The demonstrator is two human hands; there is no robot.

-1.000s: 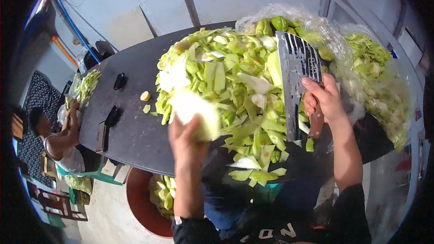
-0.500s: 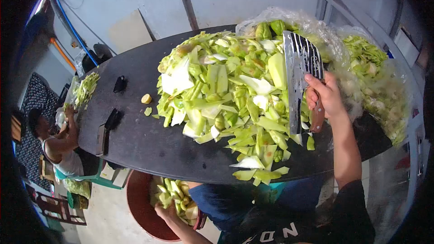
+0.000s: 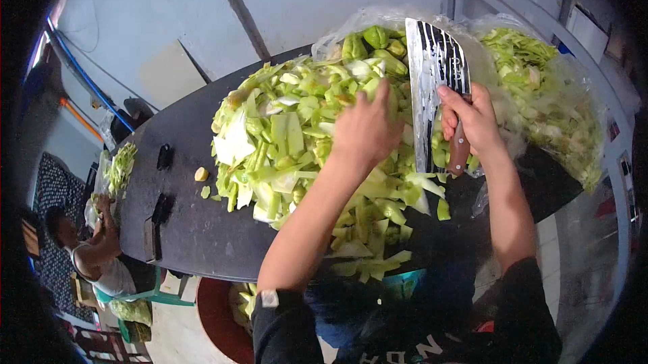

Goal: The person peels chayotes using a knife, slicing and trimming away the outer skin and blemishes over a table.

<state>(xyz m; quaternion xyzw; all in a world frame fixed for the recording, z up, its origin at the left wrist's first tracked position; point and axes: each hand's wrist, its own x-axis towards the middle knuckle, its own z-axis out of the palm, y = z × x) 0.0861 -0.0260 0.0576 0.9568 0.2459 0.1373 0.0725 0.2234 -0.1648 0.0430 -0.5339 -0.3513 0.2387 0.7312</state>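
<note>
My right hand [image 3: 470, 121] is closed round the brown wooden handle of a broad cleaver [image 3: 435, 70], whose blade stands up with pale wet streaks on it. Over the heap of cut green vegetable pieces [image 3: 287, 134] is my left hand [image 3: 368, 124], slightly blurred, fingers pointing towards the whole green vegetables [image 3: 376, 38] at the back. At least two of its fingers are apart; whether anything lies under its palm is hidden.
Plastic bags with cut greens [image 3: 523, 57] lie on the right. Dark objects [image 3: 154, 237] and a small round piece [image 3: 201, 174] sit on the dark table [image 3: 202, 229]. Below is a red tub [image 3: 219, 317]. Another person [image 3: 101, 256] sits at the far left.
My left hand came up from the tub to the heap, after earlier holding a pale green piece and leaving it. The cleaver stays in my right hand. The view has shifted a little.
</note>
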